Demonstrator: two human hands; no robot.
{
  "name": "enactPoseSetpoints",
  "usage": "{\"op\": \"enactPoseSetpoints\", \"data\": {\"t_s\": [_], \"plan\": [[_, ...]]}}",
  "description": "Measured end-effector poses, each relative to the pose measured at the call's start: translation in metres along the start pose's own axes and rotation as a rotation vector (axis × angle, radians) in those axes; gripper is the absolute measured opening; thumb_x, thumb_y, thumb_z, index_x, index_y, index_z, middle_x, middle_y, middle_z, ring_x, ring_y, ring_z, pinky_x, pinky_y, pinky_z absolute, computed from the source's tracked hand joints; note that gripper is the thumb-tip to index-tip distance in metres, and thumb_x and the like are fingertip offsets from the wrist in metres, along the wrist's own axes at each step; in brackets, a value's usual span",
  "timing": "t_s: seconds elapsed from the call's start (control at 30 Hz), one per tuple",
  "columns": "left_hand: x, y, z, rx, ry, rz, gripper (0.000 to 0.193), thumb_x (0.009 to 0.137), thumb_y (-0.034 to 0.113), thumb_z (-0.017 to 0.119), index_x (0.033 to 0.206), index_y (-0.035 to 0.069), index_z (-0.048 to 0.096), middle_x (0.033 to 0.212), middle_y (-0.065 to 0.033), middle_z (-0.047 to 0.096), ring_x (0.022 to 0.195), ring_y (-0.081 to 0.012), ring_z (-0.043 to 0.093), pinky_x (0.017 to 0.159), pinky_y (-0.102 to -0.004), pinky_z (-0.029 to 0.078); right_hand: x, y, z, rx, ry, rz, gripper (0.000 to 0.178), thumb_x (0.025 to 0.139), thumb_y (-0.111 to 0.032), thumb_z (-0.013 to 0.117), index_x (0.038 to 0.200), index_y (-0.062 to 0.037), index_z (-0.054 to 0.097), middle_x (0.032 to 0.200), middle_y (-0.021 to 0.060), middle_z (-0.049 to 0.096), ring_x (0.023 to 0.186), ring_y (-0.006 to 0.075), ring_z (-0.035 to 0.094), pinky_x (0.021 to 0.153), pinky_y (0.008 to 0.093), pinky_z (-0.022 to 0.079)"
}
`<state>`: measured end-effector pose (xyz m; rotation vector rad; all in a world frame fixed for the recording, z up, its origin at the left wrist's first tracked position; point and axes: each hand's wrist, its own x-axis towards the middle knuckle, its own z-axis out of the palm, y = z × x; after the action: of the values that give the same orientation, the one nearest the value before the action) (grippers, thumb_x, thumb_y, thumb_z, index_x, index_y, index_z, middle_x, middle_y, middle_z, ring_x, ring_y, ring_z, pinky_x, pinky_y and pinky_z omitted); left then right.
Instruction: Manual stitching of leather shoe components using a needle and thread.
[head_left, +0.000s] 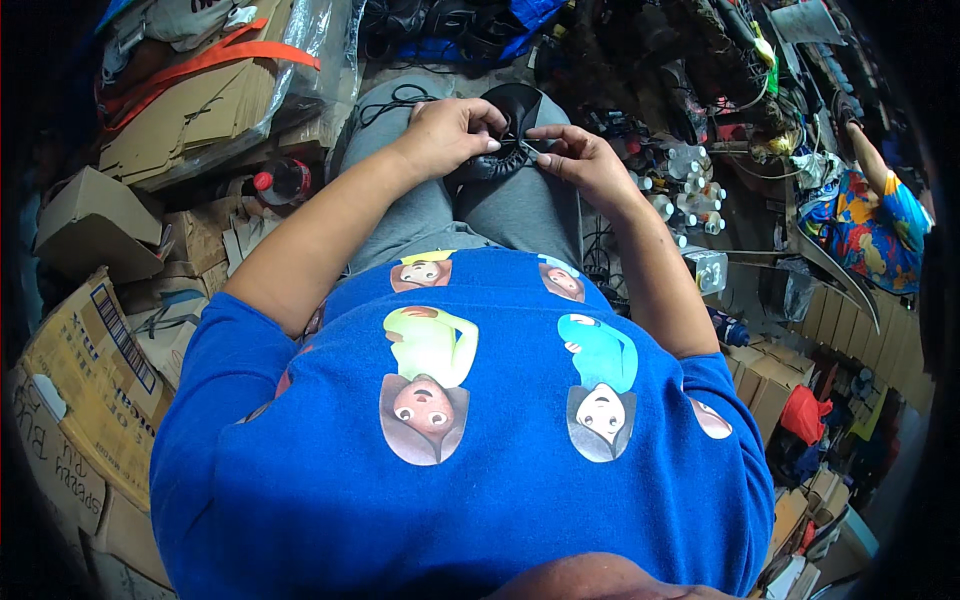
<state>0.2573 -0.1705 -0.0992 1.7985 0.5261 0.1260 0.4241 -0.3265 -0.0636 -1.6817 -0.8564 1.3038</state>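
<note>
A glossy black shoe-like item (488, 167) rests on the thighs of the grey cloth trousers (520, 208), between the bare left hand (447, 133) and the bare right hand (585, 168). The right thumb and forefinger pinch a thin, pale-grey strip (529, 148) just over its opening. The left thumb and forefinger curl close together at its left side; whether they hold anything I cannot tell.

A loose black cord (398, 100) lies left of the left hand. Flat stacks of brown cardboard (205, 115) stand farther left; clear plastic bottles (690, 190) crowd the right, beyond the right hand.

The item has a dark, rounded opening and a gathered-looking near edge, though shadow blurs its detail.
</note>
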Motion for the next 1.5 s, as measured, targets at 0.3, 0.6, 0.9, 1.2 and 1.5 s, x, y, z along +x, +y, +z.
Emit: {"op": "enactPoseSetpoints", "data": {"t_s": [0.3, 0.6, 0.9, 1.2, 1.5], "plan": [[0.009, 0.008, 0.005, 0.211, 0.029, 0.023, 0.021, 0.072, 0.009, 0.073, 0.090, 0.005, 0.063, 0.074, 0.0027, 0.061, 0.070, -0.0051, 0.055, 0.069, -0.0210, 0.045, 0.011, -0.004, 0.006, -0.057, 0.072, -0.033, 0.020, 0.079, -0.009, 0.071, 0.096, -0.0023, 0.065, 0.078, 0.0002, 0.063, 0.071, 0.0067, 0.056, 0.068, 0.0210, 0.046], [0.013, 0.003, -0.013, 0.134, -0.028, 0.204, 0.015, 0.071, 0.014, 0.073, 0.074, 0.002, 0.064, 0.075, -0.0061, 0.055, 0.072, -0.0171, 0.054, 0.066, -0.0297, 0.043, 0.014, -0.016, -0.010, -0.165, 0.010, 0.082, 0.015, 0.078, -0.015, 0.074, 0.080, -0.0048, 0.064, 0.071, -0.0031, 0.060, 0.065, 0.0047, 0.051, 0.062, 0.0204, 0.041], [-0.008, 0.036, -0.009, 0.546, -0.061, 0.186, 0.011, 0.081, 0.011, 0.059, 0.088, 0.003, 0.059, 0.081, -0.0145, 0.062, 0.083, -0.0305, 0.059, 0.074, -0.0387, 0.045, -0.009, 0.009, -0.012, -0.124, 0.046, -0.061, 0.015, 0.080, -0.014, 0.072, 0.084, -0.0035, 0.062, 0.096, -0.0023, 0.047, 0.087, 0.0062, 0.051, 0.076, 0.0219, 0.042], [0.000, 0.033, -0.013, 0.469, -0.153, 0.374, 0.011, 0.083, 0.008, 0.055, 0.091, 0.001, 0.056, 0.083, -0.0179, 0.061, 0.082, -0.0350, 0.059, 0.074, -0.0400, 0.046, 0.004, 0.001, -0.065, -0.673, 0.363, -0.254, 0.019, 0.077, -0.022, 0.071, 0.084, -0.0056, 0.065, 0.094, 0.0075, 0.057, 0.087, 0.0172, 0.057, 0.073, 0.0298, 0.047], [-0.003, 0.025, -0.019, 0.538, -0.164, 0.364, 0.011, 0.083, 0.009, 0.055, 0.091, 0.002, 0.054, 0.086, -0.0166, 0.060, 0.085, -0.0347, 0.057, 0.074, -0.0419, 0.045, -0.003, -0.048, 0.004, -1.358, -0.066, -0.524, 0.009, 0.082, -0.018, 0.057, 0.087, -0.0095, 0.057, 0.081, 0.0078, 0.061, 0.086, 0.0257, 0.060, 0.082, 0.0372, 0.040]]}}
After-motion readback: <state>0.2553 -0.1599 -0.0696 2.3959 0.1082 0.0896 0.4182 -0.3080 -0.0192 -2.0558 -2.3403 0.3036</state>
